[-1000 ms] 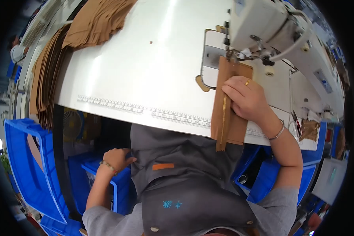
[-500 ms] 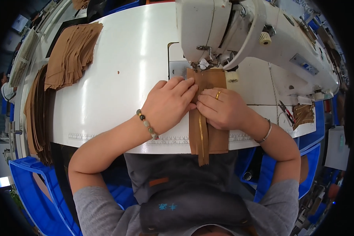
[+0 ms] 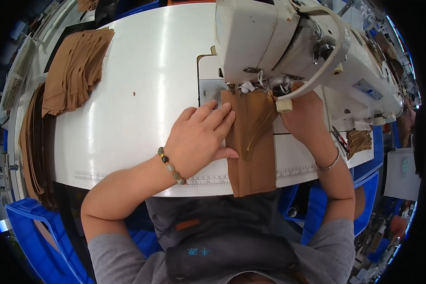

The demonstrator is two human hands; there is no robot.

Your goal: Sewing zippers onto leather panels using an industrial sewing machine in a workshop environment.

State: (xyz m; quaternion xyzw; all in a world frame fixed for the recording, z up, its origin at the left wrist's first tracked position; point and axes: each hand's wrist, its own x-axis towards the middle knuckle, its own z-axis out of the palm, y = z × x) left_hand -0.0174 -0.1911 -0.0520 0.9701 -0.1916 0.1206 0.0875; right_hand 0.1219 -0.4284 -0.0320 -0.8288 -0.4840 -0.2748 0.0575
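A brown fabric panel (image 3: 262, 165) lies under the needle area of a white sewing machine (image 3: 248, 38) and reaches the table's front edge. My left hand (image 3: 199, 135) rests flat along the panel's left edge, fingers spread, thumb touching the fabric. A gold-toothed zipper (image 3: 259, 127) on brown tape curves over the panel, up toward the machine's right side. My right hand (image 3: 305, 116) is there, beside the cream knob (image 3: 284, 105). The machine hides most of its fingers, so its grip on the zipper cannot be made out.
Stacks of brown fabric pieces (image 3: 78, 71) lie at the left of the white table (image 3: 128, 128). Red-handled snippers (image 3: 340, 138) and small brown pieces (image 3: 359, 142) lie at the right. Blue bins (image 3: 45, 232) stand below the table.
My right hand has gone from the middle of the panel to the machine's right side. The zipper, straight before, now curves that way. My left hand's fingers still lie at the panel's left edge.
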